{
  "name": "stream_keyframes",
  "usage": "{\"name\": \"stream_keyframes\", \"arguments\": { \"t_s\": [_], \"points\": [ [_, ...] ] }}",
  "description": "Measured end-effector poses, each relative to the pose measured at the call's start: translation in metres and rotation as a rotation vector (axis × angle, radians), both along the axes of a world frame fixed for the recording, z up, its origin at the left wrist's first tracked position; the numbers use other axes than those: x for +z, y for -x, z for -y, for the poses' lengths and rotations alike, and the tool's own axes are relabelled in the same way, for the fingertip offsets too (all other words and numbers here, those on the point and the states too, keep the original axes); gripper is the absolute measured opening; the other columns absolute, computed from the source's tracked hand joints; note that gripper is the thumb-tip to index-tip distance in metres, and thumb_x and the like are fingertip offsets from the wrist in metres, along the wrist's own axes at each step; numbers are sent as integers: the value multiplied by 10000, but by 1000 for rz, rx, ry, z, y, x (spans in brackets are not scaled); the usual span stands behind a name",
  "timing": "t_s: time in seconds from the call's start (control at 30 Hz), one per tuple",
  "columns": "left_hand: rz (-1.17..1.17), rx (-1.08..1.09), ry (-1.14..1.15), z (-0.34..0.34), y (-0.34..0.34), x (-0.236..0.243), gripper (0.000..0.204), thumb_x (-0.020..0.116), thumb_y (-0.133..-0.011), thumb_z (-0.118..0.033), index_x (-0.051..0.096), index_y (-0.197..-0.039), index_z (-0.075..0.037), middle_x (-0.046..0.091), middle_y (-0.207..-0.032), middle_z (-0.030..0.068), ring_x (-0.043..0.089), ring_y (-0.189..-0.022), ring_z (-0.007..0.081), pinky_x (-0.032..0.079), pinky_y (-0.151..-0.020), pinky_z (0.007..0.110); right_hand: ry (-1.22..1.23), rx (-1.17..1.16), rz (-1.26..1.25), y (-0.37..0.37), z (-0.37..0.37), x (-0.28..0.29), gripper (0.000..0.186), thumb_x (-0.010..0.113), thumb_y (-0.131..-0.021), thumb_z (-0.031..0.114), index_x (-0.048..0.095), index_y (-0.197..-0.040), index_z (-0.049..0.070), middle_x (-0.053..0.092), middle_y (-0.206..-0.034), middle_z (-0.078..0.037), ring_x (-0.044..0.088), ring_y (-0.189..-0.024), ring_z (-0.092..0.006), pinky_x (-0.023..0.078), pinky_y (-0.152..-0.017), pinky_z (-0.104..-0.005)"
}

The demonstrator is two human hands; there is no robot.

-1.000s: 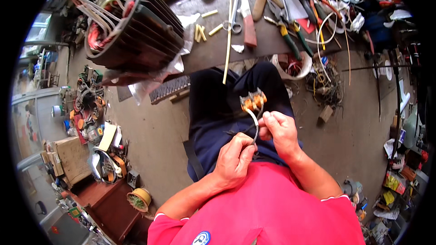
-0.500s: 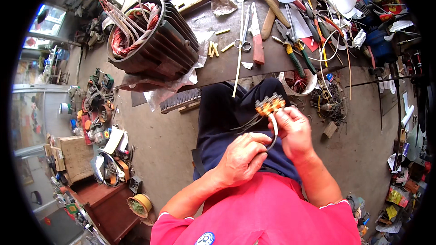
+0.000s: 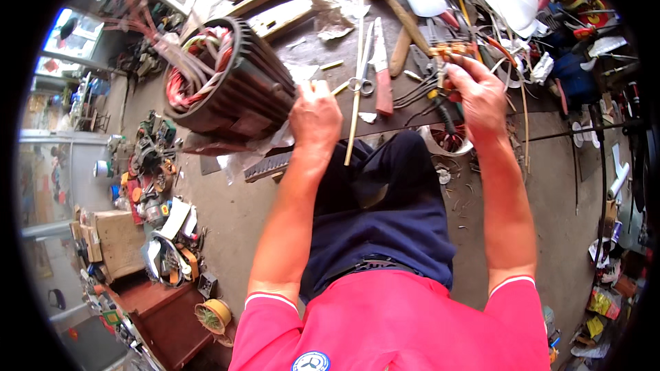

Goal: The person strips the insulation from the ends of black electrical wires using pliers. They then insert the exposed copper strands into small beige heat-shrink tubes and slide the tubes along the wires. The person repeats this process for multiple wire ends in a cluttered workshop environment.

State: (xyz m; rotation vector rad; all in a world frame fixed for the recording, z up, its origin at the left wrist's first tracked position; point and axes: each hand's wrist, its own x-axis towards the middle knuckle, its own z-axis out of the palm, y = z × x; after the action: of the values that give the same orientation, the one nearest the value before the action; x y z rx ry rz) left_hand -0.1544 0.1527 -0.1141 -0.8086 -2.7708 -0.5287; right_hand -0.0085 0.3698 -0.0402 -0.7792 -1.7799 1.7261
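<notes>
My right hand (image 3: 478, 99) is raised over the bench's right half, its fingers pinching an orange-and-metal terminal block (image 3: 454, 49). Several dark leads (image 3: 416, 93) trail leftward from near the block. At the bench edge, beside the finned motor housing (image 3: 240, 86), my left hand (image 3: 315, 113) has its fingers closed over the spot of the short yellow tubes; whatever they grip is hidden. One short yellow tube (image 3: 331, 65) lies just beyond those fingers. Red and white winding wires (image 3: 196, 72) come out of the housing's open end.
Scissors (image 3: 363, 85), a red-handled knife (image 3: 382, 86) and a long pale strip (image 3: 355, 113) lie between my hands. A wooden-handled hammer (image 3: 402, 10) rests farther back. Tools and wires crowd the right side. A white bucket (image 3: 450, 145) stands below the bench edge.
Both hands have moved from my lap up to the bench and apart. My left hand has left the black-and-white cable and reached the yellow tubes; my right has carried the terminal block forward and right.
</notes>
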Motion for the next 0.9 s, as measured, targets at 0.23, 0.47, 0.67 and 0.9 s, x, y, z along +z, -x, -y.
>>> {"name": "stream_keyframes", "arguments": {
  "t_s": [0.23,0.47,0.67,0.9],
  "points": [
    [38,57,129,-7,14,-6,187,541,-955,-167,595,-1105,-69,635,-1105,191,686,-901,414,562,-754,504,209,51,68,10,-21,-20,256,678,-951,161,683,-1177,42,720,-929,1,645,-673,-52,453,-518,-186],
    [-72,-68,-178,-2,-13,17,152,596,-881,-95,650,-982,6,656,-973,160,642,-835,357,522,-774,417,546,165,-26,-8,-20,-7,366,669,-939,128,604,-1290,48,656,-979,19,598,-755,-76,497,-665,-229],
    [819,-372,-798,-8,-109,48,67,580,-953,-34,598,-1006,3,627,-1007,13,542,-843,54,457,-743,215,667,157,-131,-14,0,-17,421,677,-937,84,541,-1330,17,669,-965,-24,637,-748,-90,533,-639,-239],
    [1338,-298,-1038,-14,-138,40,119,604,-991,-76,606,-1086,-5,688,-1036,71,629,-839,92,511,-746,234,668,95,-178,-21,35,-30,397,662,-953,91,508,-1313,29,673,-964,-64,669,-795,-139,553,-665,-264]
  ]
}}
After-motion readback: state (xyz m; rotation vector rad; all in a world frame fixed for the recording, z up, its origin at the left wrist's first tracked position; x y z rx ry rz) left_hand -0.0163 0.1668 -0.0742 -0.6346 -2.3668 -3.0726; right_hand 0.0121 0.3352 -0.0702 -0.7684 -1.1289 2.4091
